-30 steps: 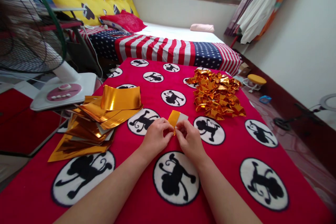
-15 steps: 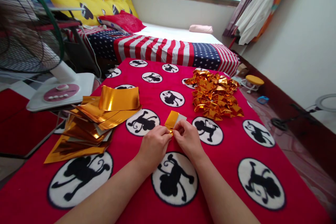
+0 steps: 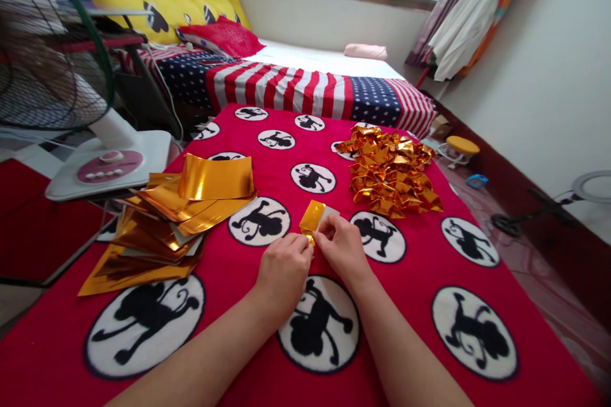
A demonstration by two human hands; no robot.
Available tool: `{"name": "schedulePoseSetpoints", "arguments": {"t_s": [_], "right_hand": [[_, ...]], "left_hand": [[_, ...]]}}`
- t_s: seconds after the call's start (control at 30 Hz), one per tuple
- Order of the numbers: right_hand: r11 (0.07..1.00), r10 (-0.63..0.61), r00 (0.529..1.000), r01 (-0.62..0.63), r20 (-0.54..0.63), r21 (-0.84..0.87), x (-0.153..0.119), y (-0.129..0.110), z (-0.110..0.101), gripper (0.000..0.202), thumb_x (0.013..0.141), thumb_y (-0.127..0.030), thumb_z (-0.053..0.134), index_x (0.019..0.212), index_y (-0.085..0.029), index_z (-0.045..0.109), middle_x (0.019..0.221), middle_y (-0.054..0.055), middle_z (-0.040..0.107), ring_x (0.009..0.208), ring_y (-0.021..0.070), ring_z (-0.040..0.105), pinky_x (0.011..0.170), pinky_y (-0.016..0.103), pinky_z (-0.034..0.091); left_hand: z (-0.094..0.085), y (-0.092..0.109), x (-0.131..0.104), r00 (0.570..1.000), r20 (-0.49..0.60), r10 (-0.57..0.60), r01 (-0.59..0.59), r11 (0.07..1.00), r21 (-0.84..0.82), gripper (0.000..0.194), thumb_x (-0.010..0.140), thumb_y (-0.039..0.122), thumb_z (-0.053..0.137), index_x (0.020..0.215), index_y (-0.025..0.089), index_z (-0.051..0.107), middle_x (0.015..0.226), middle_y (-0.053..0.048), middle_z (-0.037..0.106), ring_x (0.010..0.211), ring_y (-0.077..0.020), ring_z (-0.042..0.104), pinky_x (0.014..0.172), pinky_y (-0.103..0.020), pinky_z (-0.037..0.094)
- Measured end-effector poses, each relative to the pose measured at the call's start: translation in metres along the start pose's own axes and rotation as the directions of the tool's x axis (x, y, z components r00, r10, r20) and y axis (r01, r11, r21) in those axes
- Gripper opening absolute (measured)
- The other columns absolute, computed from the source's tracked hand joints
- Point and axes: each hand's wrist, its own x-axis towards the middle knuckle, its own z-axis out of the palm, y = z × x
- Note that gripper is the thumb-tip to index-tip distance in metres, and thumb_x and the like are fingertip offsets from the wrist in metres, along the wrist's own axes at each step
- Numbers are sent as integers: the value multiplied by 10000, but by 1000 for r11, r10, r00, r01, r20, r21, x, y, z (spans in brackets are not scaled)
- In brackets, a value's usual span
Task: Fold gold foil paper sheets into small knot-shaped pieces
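A small piece of gold foil paper (image 3: 312, 215), partly folded with its grey-white back showing on the right, is between my two hands over the red cloth (image 3: 281, 168). My left hand (image 3: 286, 265) is closed on its near left end. My right hand (image 3: 340, 243) pinches its right side, thumb and fingertips close to the left fingers. The near end of the paper is partly hidden by the fingers. To the left lies a loose stack of flat gold foil sheets (image 3: 217, 179). Folded gold foil pieces (image 3: 389, 168) form a heap at the right.
A fan (image 3: 107, 162) with a white base stands at the left edge. Beyond the cloth is a bed with a striped, starred cover (image 3: 281, 86). A yellow stool (image 3: 462, 145) and a ring light stand (image 3: 548, 206) are on the floor to the right.
My left hand has shifted slightly, its fingers curling more over the near end of the foil paper. The right fingertips have drawn slightly apart from it. The stack and heap stay put.
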Motion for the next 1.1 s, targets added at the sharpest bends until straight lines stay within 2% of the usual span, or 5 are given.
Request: {"name": "schedulePoseSetpoints", "arguments": {"t_s": [0.23, 0.37, 0.53, 0.7, 1.1], "right_hand": [[999, -19, 1000, 19, -7, -42, -1, -1, 0, 134, 750, -202, 614, 665, -205, 511, 645, -17, 575, 599, 133, 509, 551, 234, 350], [998, -21, 1000, 21, 1, -53, -2, -4, -1, 147, 742, -185, 627, 671, -208, 500, 663, -18, 568, 609, 133, 505, 553, 233, 347], [997, -14, 1000, 15, 11, -77, -3, -5, 0, 136, 750, -171, 616, 677, -208, 508, 710, -9, 577, 623, 135, 509, 550, 236, 341], [997, -17, 1000, 17, 8, -73, -3, -5, 0, 138, 763, -177, 614, 678, -209, 510, 724, -4, 578, 629, 136, 509, 545, 236, 337], [998, -24, 1000, 24, 3, -66, -5, -6, 0, 155, 762, -174, 622, 675, -214, 500, 715, -10, 570, 633, 141, 506, 553, 242, 340]], "left_hand": [[-3, 1, 1, 1000, 6, -1, 1, 1000, -5, 201, 917, 163, 486, 858, 167, 678, 874, -57, 658, 884, -226, 585, 751, -377, 462], [-1, -1, 0, 1000, -13, -27, 26, 997, -67, 207, 922, 173, 481, 883, 169, 683, 879, -64, 666, 903, -231, 588, 782, -382, 466], [7, -8, -2, 992, -99, -81, 63, 983, -173, 219, 925, 169, 475, 1043, 171, 660, 1075, -81, 676, 984, -217, 596, 869, -372, 477], [8, -5, -2, 990, -114, -88, 76, 991, -110, 222, 899, 153, 506, 1058, 149, 661, 1148, -108, 674, 1022, -245, 601, 889, -407, 486], [2, 4, -3, 993, -46, -112, 112, 994, 13, 233, 901, 194, 508, 1057, 155, 675, 1202, -115, 664, 1044, -289, 560, 868, -463, 456]]}}
